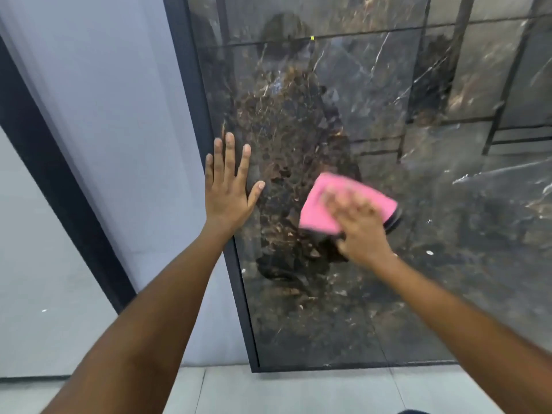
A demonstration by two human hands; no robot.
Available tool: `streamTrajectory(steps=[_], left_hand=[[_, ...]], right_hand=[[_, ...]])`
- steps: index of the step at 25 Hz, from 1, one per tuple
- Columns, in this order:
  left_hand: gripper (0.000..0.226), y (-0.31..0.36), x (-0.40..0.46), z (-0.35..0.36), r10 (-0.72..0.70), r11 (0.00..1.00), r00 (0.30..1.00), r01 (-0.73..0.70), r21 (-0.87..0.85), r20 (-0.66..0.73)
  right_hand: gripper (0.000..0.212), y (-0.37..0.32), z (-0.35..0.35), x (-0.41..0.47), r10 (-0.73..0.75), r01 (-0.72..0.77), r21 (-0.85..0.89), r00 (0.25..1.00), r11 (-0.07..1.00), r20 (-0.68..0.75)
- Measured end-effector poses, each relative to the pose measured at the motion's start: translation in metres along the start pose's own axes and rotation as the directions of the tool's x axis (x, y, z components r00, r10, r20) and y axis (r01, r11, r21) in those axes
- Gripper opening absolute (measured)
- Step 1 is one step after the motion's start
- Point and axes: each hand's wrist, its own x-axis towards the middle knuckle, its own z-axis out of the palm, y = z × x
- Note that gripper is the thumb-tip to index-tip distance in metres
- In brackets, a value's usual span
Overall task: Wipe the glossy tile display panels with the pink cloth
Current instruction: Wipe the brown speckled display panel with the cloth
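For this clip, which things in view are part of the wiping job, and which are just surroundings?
Part of the job:
- pink cloth, pressed to the panel under the right hand
- dark marble-look glossy panel in its black frame
- left hand, fingers spread flat at the panel's left edge

Surroundings:
- pale grey panel to the left
- light floor tiles

pale tiled floor (298,389), dark-framed glossy marble panel (328,309) standing on it
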Motion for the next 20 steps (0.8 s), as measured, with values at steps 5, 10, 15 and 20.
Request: streamTrajectory(steps=[5, 10, 15, 20], left_hand=[[0.063, -0.004, -0.001, 0.003, 0.017, 1.0, 0.998, -0.018, -0.003, -0.055], [0.057, -0.004, 0.0, 0.007, 0.025, 1.0, 0.997, -0.026, -0.008, -0.076], [0.06, -0.004, -0.003, 0.005, 0.036, 0.999, 0.996, -0.038, -0.019, -0.081], [0.062, 0.003, -0.023, 0.009, -0.013, 0.998, 0.999, 0.011, -0.055, -0.033]], right_hand=[[0.087, -0.011, 0.004, -0.012, -0.566, 0.569, 0.008, 0.815, 0.822, 0.128], [0.091, -0.026, -0.014, 0.055, 0.068, -0.032, 0.179, 0.978, 0.983, -0.197], [0.065, -0.079, 0.016, -0.019, -0.759, 0.794, 0.135, 0.494, 0.593, 0.424], [0.076, -0.009, -0.018, 0.021, -0.054, 0.062, 0.159, 0.997, 0.985, -0.059]])
